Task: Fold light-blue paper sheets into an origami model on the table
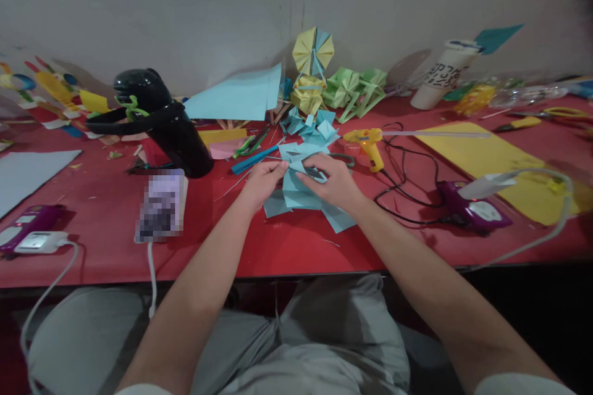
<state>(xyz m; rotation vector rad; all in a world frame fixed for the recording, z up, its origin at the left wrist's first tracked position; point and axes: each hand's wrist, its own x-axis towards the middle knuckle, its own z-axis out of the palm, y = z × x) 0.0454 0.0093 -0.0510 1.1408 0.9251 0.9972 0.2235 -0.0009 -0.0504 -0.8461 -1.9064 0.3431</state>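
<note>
- The left hand (pixel 267 182) pinches light-blue paper (pixel 296 190) above the red bench (pixel 278 253).
- The right hand (pixel 334 180) grips a folded part of it.
- A yellow glue gun (pixel 370 147) lies to the right, its black cable (pixel 407 199) running to a purple power strip (pixel 476 208).
- Behind stand green folded models (pixel 345 87).
- A black bottle (pixel 180 139) stands left, a white cup (pixel 441 79) right.

Pale-blue paper (pixel 301 193), red table (pixel 287 247), yellow glue gun (pixel 370 149)

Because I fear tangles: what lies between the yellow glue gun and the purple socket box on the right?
In the head view, loops of black cord lie on the red table between the glue gun and the socket box.
</note>
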